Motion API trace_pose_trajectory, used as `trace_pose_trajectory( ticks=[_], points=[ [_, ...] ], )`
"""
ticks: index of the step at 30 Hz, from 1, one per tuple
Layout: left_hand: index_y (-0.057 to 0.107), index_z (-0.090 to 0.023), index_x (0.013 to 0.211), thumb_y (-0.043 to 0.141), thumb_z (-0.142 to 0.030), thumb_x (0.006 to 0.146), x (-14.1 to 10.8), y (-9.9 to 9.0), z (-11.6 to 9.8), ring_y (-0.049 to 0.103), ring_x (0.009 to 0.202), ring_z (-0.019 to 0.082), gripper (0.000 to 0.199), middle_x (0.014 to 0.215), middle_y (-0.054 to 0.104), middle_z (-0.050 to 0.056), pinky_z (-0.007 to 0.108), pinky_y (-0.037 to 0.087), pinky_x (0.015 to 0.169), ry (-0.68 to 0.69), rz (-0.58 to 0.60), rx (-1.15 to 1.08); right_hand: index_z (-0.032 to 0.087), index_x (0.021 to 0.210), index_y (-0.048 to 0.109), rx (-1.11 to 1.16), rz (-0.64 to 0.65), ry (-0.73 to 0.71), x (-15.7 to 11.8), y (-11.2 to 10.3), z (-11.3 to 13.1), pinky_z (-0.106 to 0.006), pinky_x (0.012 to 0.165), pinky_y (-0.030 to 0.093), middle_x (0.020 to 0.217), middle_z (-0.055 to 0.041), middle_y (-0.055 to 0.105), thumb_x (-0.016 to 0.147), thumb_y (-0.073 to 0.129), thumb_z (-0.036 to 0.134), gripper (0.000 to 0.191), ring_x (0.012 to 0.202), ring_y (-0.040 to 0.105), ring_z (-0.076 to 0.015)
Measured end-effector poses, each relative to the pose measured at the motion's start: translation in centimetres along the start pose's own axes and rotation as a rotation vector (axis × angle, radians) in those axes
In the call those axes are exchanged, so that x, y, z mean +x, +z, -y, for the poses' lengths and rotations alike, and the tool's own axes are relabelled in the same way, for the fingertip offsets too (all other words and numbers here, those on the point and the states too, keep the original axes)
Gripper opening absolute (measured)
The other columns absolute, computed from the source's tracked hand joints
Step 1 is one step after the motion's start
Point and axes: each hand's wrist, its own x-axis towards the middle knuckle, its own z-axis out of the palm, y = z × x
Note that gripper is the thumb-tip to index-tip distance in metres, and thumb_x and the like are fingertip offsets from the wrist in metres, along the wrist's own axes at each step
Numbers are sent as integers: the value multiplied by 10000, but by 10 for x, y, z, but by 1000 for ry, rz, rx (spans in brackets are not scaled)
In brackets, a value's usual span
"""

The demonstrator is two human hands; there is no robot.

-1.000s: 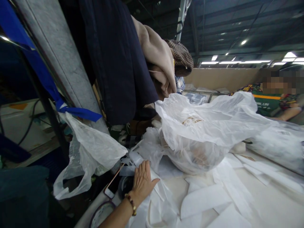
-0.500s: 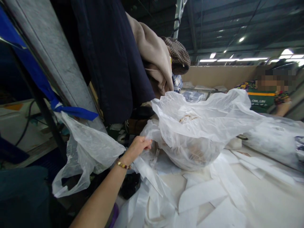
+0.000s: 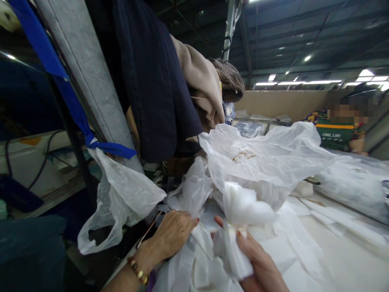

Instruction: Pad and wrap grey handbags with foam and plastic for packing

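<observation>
At the lower right, my right hand (image 3: 258, 259) grips a bundle of thin white sheets (image 3: 243, 207), pinched in at its middle, where a thin pale band seems to run round it. My left hand (image 3: 174, 231), with a beaded bracelet on its wrist, is closed at the edge of the loose white strips (image 3: 197, 247); its curled fingers hide whatever is in them. Just beyond it stands a small crumpled clear plastic bag (image 3: 194, 186). Behind the bundle, a large open plastic bag (image 3: 264, 150) has something brownish inside.
A knotted plastic bag (image 3: 121, 190) hangs by a blue strap (image 3: 112, 149) from a metal post (image 3: 88, 77) on my left. Dark and beige garments (image 3: 152, 89) hang above. Flat white pieces cover parts of the table (image 3: 349, 259). Another person (image 3: 337, 129) is at the far right.
My left hand has let go of the small plastic bag and come down nearer to me. My right hand has entered view, holding the white bundle.
</observation>
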Motion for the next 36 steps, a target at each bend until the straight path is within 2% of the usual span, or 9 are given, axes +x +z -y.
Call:
trace_pose_trajectory(
  ticks=[2, 5, 13, 16, 20, 26, 29, 33, 36],
  points=[
    [657, -186, 776, 330, -242, 914, -6, 5, -2, 593, 646, 212, 360, 679, 651, 72, 312, 397, 620, 52, 7, 41, 195, 962, 669, 372, 139, 2, 26, 29, 12, -319, 832, 523, 923, -30, 713, 616, 764, 432, 430, 897, 668, -208],
    [658, -185, 859, 289, -206, 921, -13, 9, -2, 609, 673, 211, 374, 735, 669, 78, 309, 404, 613, 132, 20, 91, 162, 881, 685, 703, 158, 39, 49, 59, 21, -267, 817, 531, 883, -28, 731, 566, 805, 253, 350, 822, 681, -159],
    [513, -180, 575, 289, -397, 925, -19, -5, 3, 547, 568, 142, 469, 577, 581, 15, 266, 356, 565, -211, 130, -183, 129, 838, 711, 796, 119, 107, 54, 62, 5, -206, 748, 545, 846, -60, 744, 520, 832, 165, 342, 757, 687, -139],
    [524, -184, 644, 416, -453, 860, -12, -11, -1, 564, 624, 172, 361, 637, 592, 26, 289, 379, 609, -322, -52, -86, 120, 893, 709, 672, 170, 80, 50, 57, -1, -232, 777, 533, 916, -67, 734, 591, 804, 218, 331, 797, 678, -153],
    [563, -161, 860, 468, -264, 792, 8, -11, -4, 600, 769, 215, 156, 835, 636, 85, 306, 415, 668, -377, -337, -88, 151, 947, 700, 531, 192, 54, 41, 49, -6, -261, 762, 513, 946, -56, 717, 624, 787, 292, 363, 820, 661, -176],
    [536, -192, 660, 335, -298, 864, 33, -15, 20, 529, 513, 127, 305, 551, 557, -19, 224, 396, 521, -483, -507, -238, 116, 862, 685, 118, 38, 97, 34, 17, -5, -249, 608, 446, 722, -50, 686, 624, 763, 389, 370, 640, 614, -167],
    [572, -181, 689, 341, -332, 869, 35, -18, 19, 521, 504, 113, 330, 551, 566, -29, 203, 392, 492, -453, -579, -285, 129, 759, 668, -332, -57, 44, 32, 8, 1, -272, 562, 404, 650, -42, 650, 678, 653, 440, 321, 593, 578, -184],
    [586, -178, 660, 385, -337, 874, 31, -10, 3, 523, 480, 101, 334, 525, 573, -30, 189, 378, 473, -349, -622, -266, 147, 720, 634, -1093, -156, -303, 31, 26, 20, -328, 748, 421, 966, -112, 649, 763, 506, 313, 215, 839, 609, -233],
    [571, -181, 630, 390, -329, 895, 26, 0, -5, 522, 439, 96, 354, 498, 575, -23, 194, 357, 445, -252, -645, -207, 126, 726, 616, -1504, -68, -281, 47, 49, 32, -309, 687, 439, 836, -133, 655, 809, 445, 182, 198, 746, 626, -202]
  ],
)
